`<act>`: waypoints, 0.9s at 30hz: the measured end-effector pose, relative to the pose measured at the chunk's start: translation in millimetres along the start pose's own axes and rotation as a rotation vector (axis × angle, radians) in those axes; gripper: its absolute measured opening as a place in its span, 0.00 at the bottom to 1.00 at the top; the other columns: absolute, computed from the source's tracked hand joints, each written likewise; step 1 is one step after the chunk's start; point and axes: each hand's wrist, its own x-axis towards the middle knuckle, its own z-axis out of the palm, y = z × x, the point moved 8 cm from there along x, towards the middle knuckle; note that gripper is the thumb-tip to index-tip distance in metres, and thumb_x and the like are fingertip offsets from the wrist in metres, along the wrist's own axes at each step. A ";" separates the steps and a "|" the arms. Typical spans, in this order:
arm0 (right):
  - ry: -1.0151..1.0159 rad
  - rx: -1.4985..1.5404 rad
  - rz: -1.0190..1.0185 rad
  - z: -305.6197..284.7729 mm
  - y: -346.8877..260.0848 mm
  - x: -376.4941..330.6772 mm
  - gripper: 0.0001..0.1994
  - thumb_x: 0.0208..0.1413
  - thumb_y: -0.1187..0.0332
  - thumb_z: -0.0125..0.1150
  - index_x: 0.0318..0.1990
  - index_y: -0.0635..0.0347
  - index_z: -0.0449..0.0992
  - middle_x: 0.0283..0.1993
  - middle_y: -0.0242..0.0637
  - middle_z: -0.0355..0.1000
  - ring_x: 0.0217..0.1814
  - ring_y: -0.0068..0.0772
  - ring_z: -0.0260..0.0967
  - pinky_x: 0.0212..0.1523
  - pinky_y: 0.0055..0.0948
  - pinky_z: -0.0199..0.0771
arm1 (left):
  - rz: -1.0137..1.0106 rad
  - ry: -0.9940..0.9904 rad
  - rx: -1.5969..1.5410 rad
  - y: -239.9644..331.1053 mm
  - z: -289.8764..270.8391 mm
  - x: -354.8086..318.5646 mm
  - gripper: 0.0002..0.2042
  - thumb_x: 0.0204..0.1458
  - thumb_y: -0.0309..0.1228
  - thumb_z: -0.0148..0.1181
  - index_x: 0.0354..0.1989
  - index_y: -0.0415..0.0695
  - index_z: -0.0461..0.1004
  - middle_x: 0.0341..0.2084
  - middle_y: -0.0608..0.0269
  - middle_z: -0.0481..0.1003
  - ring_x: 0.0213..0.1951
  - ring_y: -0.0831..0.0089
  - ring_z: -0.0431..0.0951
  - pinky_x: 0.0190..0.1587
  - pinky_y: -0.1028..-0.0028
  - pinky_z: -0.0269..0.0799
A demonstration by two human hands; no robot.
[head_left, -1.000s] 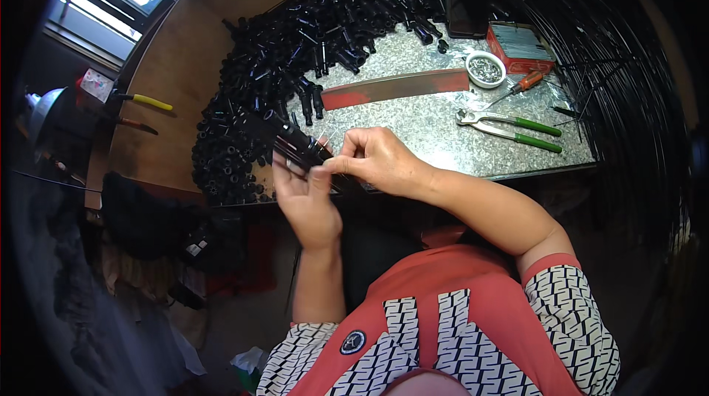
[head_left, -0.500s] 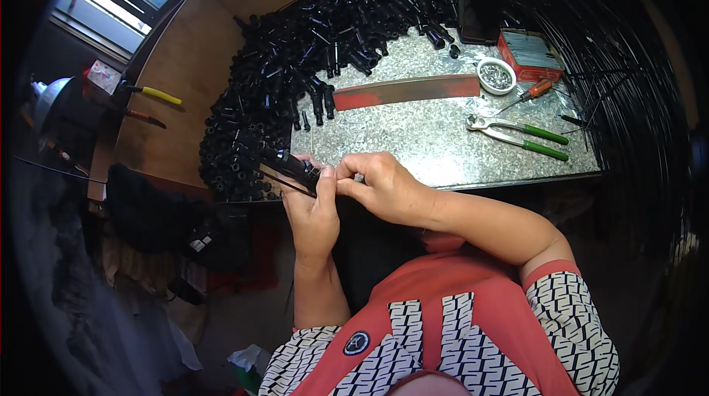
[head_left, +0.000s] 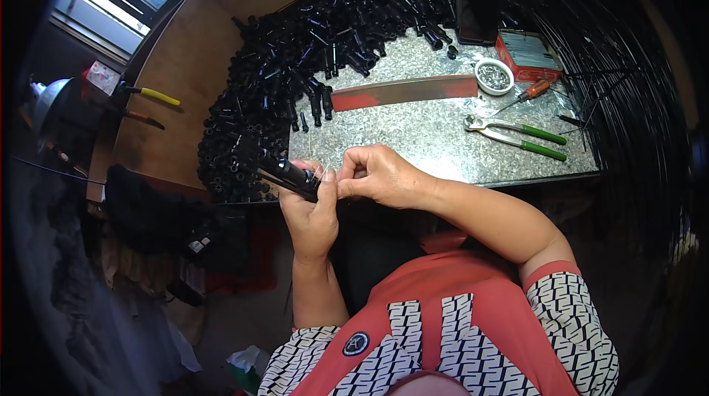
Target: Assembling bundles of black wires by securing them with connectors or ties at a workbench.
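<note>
Left hand (head_left: 309, 219) closed round a black part (head_left: 286, 170), thumb along its right end; part sits over the near edge of the table (head_left: 413, 134), left of centre. Thin pale strands show by the thumb. Right hand (head_left: 384, 176) just to the right, thumb and forefinger pinched together at that end; what they grip is too small to tell.

Heap of black parts (head_left: 295, 67) covers the far left. Red-and-dark strip (head_left: 405, 93) lies mid-table. To its right: white cup (head_left: 496, 91) of small metal bits, screwdriver (head_left: 537, 89), and nearer, green-handled pincers (head_left: 529, 130). Phone (head_left: 479, 4) farther off, red box (head_left: 526, 67) beside it. Black rods (head_left: 613, 86) along the right.
</note>
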 end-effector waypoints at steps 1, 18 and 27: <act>-0.003 -0.009 -0.005 0.5 0.3 0.2 0.15 0.44 0.63 0.69 0.24 0.65 0.72 0.22 0.36 0.71 0.24 0.24 0.67 0.26 0.27 0.67 | 0.017 -0.014 0.012 -0.1 -0.5 -1.2 0.10 0.51 0.18 0.55 0.38 0.41 0.62 0.32 0.67 0.65 0.34 0.82 0.65 0.39 0.80 0.63; 0.071 -0.154 -0.119 -34.8 -23.4 -40.8 0.15 0.48 0.68 0.67 0.38 0.64 0.68 0.34 0.36 0.71 0.33 0.23 0.70 0.33 0.22 0.72 | 0.081 -0.084 0.131 2.2 24.1 -6.3 0.08 0.48 0.18 0.53 0.35 0.38 0.63 0.39 0.55 0.69 0.40 0.72 0.68 0.46 0.72 0.63; 0.343 -1.316 0.051 -175.7 -40.5 -140.5 0.16 0.47 0.62 0.64 0.36 0.64 0.68 0.37 0.45 0.66 0.42 0.49 0.66 0.43 0.41 0.67 | -0.005 -0.052 -0.251 -2.9 -2.2 13.2 0.06 0.52 0.23 0.54 0.37 0.37 0.68 0.45 0.55 0.68 0.33 0.78 0.68 0.37 0.78 0.65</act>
